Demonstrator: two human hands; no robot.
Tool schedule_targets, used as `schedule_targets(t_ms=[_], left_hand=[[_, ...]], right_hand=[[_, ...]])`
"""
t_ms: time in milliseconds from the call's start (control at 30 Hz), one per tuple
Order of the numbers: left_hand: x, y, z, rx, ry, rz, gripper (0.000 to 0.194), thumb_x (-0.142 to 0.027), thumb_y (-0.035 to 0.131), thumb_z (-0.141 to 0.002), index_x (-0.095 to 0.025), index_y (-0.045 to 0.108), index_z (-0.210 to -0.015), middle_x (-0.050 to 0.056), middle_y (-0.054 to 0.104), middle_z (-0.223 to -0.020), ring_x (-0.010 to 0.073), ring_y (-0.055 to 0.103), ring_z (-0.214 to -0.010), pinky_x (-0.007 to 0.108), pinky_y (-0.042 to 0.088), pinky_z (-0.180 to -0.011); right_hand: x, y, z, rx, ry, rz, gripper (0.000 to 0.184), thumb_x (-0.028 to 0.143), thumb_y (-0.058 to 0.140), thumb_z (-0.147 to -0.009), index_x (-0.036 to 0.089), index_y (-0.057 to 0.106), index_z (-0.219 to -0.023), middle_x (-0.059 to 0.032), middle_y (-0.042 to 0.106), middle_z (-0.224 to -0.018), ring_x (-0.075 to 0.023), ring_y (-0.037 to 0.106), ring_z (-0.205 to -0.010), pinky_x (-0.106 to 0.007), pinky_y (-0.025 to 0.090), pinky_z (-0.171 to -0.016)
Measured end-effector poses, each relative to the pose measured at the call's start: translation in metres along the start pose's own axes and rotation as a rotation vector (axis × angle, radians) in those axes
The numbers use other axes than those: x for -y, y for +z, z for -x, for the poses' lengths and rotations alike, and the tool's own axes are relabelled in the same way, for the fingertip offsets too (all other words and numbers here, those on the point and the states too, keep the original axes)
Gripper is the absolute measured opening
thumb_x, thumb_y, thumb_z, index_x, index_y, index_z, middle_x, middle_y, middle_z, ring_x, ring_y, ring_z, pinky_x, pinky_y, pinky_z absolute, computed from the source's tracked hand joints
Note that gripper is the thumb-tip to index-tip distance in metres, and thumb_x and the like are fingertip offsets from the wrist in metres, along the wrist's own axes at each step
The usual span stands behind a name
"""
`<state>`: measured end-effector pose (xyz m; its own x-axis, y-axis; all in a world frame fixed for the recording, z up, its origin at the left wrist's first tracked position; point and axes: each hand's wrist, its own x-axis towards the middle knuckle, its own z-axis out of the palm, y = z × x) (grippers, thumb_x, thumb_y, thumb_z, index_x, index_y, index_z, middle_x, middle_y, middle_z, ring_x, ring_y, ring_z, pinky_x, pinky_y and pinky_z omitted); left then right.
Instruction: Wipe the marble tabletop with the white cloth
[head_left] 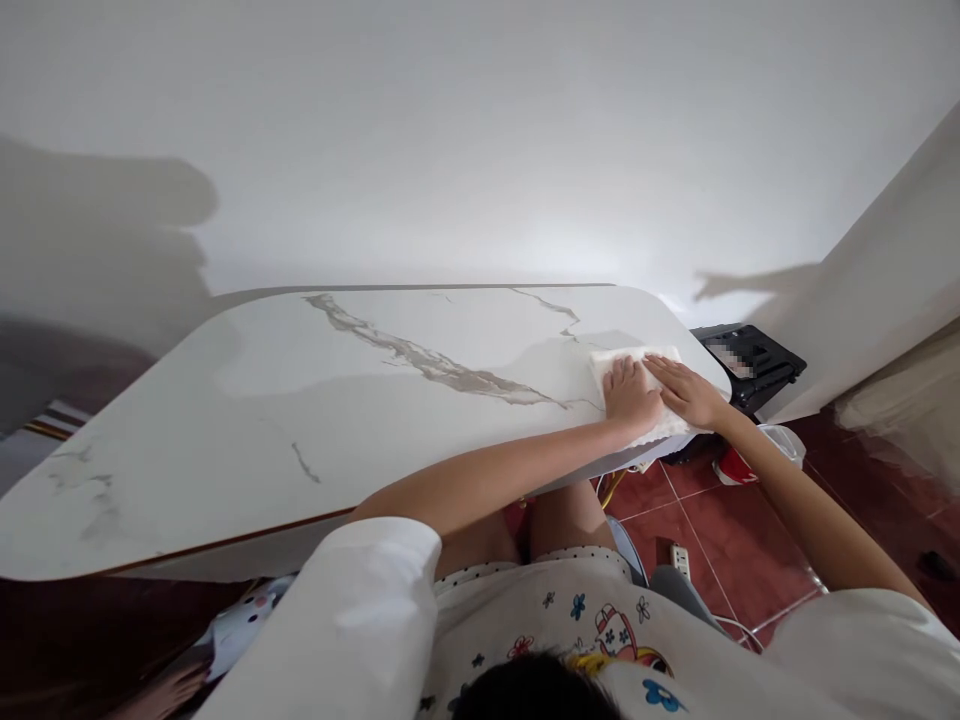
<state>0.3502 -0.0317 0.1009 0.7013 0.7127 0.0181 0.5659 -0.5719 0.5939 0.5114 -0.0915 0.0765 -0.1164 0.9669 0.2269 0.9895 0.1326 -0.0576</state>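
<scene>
A white cloth (671,428) with a wavy edge lies spread at the right end of a white marble-patterned tabletop (262,400). My left hand (632,398) rests on the cloth, palm down, its fingers apart and slightly bent. Close beside it, my right hand (686,392) lies flat on the cloth's right part with fingers stretched out. Both hands press on the cloth from above, and what is under their palms is hidden.
A white wall (450,140) runs along the table's far edge. Beyond the right end are a black case (765,365) and a clear plastic container (784,440). A power strip (679,560) with cables lies on the red tiled floor (712,520).
</scene>
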Motion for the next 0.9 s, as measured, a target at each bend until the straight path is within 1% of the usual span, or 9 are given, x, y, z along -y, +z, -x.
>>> schedule_targets(t_ms=[67, 133, 267, 333, 433, 500, 567, 700, 900], left_hand=[[-0.011, 0.008, -0.003, 0.020, 0.024, 0.015, 0.060, -0.023, 0.037, -0.086, -0.006, 0.030, -0.143, 0.011, 0.021, -0.155, 0.0231, 0.013, -0.144, 0.038, 0.014, -0.118], [-0.021, 0.017, -0.011, 0.004, 0.075, 0.017, 0.057, -0.023, 0.039, -0.086, -0.008, 0.034, -0.141, 0.012, 0.027, -0.153, 0.0236, 0.017, -0.143, 0.038, 0.017, -0.117], [-0.033, 0.035, -0.038, -0.122, 0.153, -0.002, 0.047, -0.024, 0.039, -0.087, -0.009, 0.046, -0.131, 0.014, 0.045, -0.140, 0.0271, 0.036, -0.132, 0.042, 0.030, -0.109], [-0.036, 0.043, -0.054, -0.186, 0.183, -0.023, 0.045, -0.026, 0.039, -0.087, -0.007, 0.049, -0.127, 0.016, 0.049, -0.134, 0.0282, 0.040, -0.127, 0.043, 0.032, -0.106], [-0.036, 0.051, -0.081, -0.244, 0.221, -0.069, 0.048, -0.027, 0.038, -0.088, -0.004, 0.046, -0.130, 0.018, 0.047, -0.136, 0.0294, 0.039, -0.128, 0.043, 0.031, -0.106], [-0.033, 0.054, -0.102, -0.254, 0.232, -0.103, 0.051, -0.027, 0.036, -0.089, -0.001, 0.042, -0.133, 0.019, 0.043, -0.140, 0.0302, 0.034, -0.131, 0.044, 0.028, -0.108], [-0.027, 0.054, -0.124, -0.250, 0.236, -0.136, 0.053, -0.026, 0.034, -0.090, 0.000, 0.038, -0.136, 0.019, 0.038, -0.144, 0.0299, 0.030, -0.134, 0.044, 0.026, -0.110], [-0.013, 0.049, -0.169, -0.218, 0.236, -0.184, 0.055, -0.028, 0.031, -0.091, -0.003, 0.034, -0.140, 0.016, 0.034, -0.148, 0.0280, 0.025, -0.138, 0.042, 0.021, -0.113], [0.009, 0.036, -0.227, -0.197, 0.221, -0.171, 0.056, -0.026, 0.029, -0.091, -0.001, 0.032, -0.141, 0.017, 0.031, -0.150, 0.0282, 0.023, -0.140, 0.043, 0.017, -0.115]], right_hand=[[-0.011, -0.003, 0.012, 0.007, 0.011, 0.002, 0.055, 0.033, 0.029, -0.094, 0.016, 0.032, -0.146, -0.0092, 0.034, -0.149, -0.0232, 0.028, -0.138, -0.048, 0.028, -0.112], [-0.027, -0.005, 0.021, 0.006, 0.032, 0.001, 0.055, 0.034, 0.029, -0.094, 0.015, 0.033, -0.146, -0.0097, 0.035, -0.149, -0.0229, 0.028, -0.139, -0.047, 0.027, -0.113], [-0.063, -0.004, 0.024, -0.004, 0.074, -0.008, 0.055, 0.034, 0.028, -0.093, 0.017, 0.036, -0.145, -0.0090, 0.036, -0.148, -0.0226, 0.030, -0.138, -0.047, 0.027, -0.113], [-0.082, -0.001, 0.017, -0.007, 0.085, -0.004, 0.055, 0.033, 0.028, -0.092, 0.018, 0.037, -0.144, -0.0087, 0.037, -0.148, -0.0226, 0.031, -0.137, -0.047, 0.028, -0.113], [-0.109, 0.004, -0.001, -0.011, 0.093, 0.018, 0.056, 0.032, 0.029, -0.090, 0.017, 0.039, -0.143, -0.0090, 0.038, -0.147, -0.0232, 0.032, -0.137, -0.047, 0.029, -0.113], [-0.124, 0.008, -0.017, -0.012, 0.094, 0.034, 0.056, 0.031, 0.029, -0.090, 0.017, 0.039, -0.143, -0.0088, 0.038, -0.147, -0.0230, 0.032, -0.137, -0.046, 0.029, -0.112], [-0.138, 0.012, -0.034, -0.015, 0.101, 0.046, 0.056, 0.031, 0.028, -0.090, 0.019, 0.037, -0.144, -0.0066, 0.038, -0.148, -0.0218, 0.031, -0.137, -0.045, 0.029, -0.113], [-0.161, 0.021, -0.072, -0.019, 0.141, 0.045, 0.057, 0.032, 0.028, -0.090, 0.023, 0.034, -0.146, -0.0022, 0.038, -0.148, -0.0210, 0.031, -0.137, -0.044, 0.029, -0.113], [-0.182, 0.032, -0.131, -0.025, 0.207, 0.026, 0.058, 0.031, 0.029, -0.087, 0.016, 0.039, -0.143, -0.0047, 0.038, -0.148, -0.0207, 0.033, -0.137, -0.041, 0.027, -0.114]])
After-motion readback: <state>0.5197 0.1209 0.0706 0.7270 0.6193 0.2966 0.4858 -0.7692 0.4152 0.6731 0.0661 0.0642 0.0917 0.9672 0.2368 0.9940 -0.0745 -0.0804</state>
